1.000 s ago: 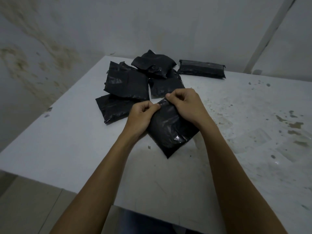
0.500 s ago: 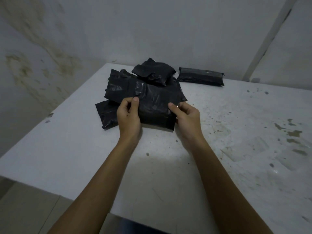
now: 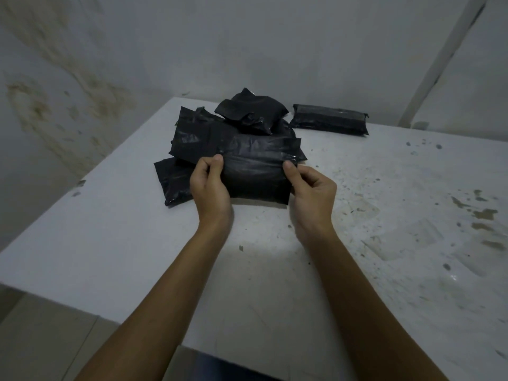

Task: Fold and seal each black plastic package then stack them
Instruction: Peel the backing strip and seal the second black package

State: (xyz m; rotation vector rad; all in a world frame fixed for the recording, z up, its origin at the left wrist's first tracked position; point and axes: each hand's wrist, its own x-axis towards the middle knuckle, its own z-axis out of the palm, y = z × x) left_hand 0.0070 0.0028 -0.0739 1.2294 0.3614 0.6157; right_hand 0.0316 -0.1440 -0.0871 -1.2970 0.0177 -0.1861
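While left hand (image 3: 210, 188) and right hand (image 3: 312, 192) pinch package (image 3: 255, 177) ends: loose flap could spring open, unsealed, near counter (image 3: 110, 237) far-left corner.

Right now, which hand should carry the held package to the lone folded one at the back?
Right hand. It grips the held package on the side nearer the lone folded package at the back right; the left hand would have to cross the loose pile.

Both forearms reach toward 12 o'clock; left grip (image 3: 210, 185) and right grip (image 3: 312, 192) pinch inward, thumbs on top.
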